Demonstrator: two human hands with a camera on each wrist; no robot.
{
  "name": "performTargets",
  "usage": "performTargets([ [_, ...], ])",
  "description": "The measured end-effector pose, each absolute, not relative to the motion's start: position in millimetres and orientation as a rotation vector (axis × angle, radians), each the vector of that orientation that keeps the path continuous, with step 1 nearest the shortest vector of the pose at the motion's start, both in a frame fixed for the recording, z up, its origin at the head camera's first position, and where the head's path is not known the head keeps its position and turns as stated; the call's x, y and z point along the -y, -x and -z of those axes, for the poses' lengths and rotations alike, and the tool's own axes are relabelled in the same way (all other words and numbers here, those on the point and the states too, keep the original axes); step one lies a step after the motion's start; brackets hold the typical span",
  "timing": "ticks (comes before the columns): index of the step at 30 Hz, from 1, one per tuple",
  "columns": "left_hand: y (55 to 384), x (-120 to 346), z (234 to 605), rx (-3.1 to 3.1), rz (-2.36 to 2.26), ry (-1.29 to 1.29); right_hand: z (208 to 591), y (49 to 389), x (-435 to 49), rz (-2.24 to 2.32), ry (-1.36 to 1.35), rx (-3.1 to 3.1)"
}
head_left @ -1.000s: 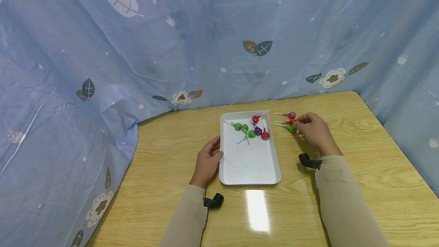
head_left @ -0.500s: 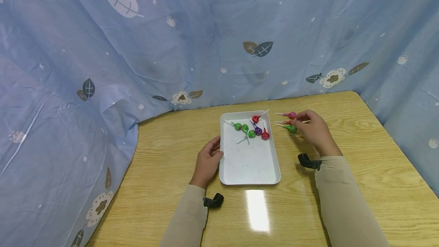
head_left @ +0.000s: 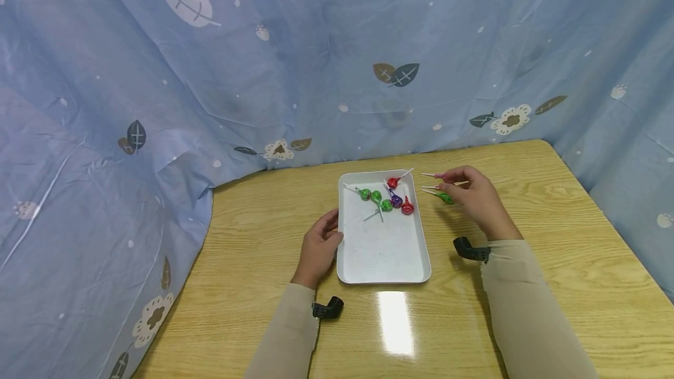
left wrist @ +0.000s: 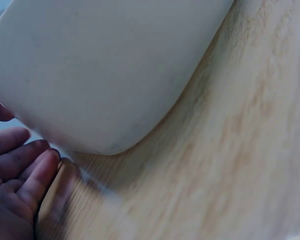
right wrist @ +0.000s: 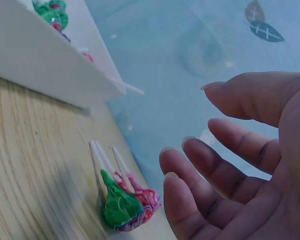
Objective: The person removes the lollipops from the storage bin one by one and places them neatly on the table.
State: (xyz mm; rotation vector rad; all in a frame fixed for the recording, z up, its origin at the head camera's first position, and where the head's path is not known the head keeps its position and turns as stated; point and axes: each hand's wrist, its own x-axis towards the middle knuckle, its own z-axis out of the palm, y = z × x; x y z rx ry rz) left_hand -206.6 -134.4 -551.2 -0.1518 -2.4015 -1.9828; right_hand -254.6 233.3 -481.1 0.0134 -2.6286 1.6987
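My left hand (head_left: 319, 249) rests against the left side of a white tray (head_left: 383, 262), fingertips and thumb right at its rim. Wrapped lollipops lie at the tray's far end: green ones (head_left: 365, 194), a purple one (head_left: 396, 200) and red ones (head_left: 407, 207). To the right of the tray, my right hand (head_left: 476, 200) hovers over a row of lollipops on the table. In the right wrist view its fingers are spread, with nothing between them. Below them lie a green lollipop (right wrist: 121, 206), a pink lollipop (right wrist: 152, 197) and a red-wrapped one between, sticks toward the tray.
The wood-grain table (head_left: 253, 238) ends at a blue leaf-print curtain (head_left: 316, 75) at the back and sides. One red lollipop's stick (head_left: 407, 172) pokes out over the tray's far rim. A black wrist camera (head_left: 470, 249) sits on each sleeve.
My right hand has come off the red lollipop in the row, opened, and shifted slightly left and away from me. The left hand and tray have stayed put.
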Motion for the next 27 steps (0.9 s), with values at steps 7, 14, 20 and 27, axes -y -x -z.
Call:
performTargets([
  [7,206.7,135.2,551.7,2.387,1.99,0.165,479.4,254.7,-225.5,-1.741,-0.063,2.58],
  [14,207.0,134.5,551.3,2.403,1.976,0.148,478.4,253.6,-217.6,-1.775,-0.074,2.575],
  [20,207.0,134.2,551.4,2.401,1.977,0.134,477.2,253.0,-208.5,-1.798,-0.122,2.56],
  [27,207.0,134.2,552.5,2.392,1.974,0.162,477.0,252.1,-197.7,-1.818,-0.162,2.559],
])
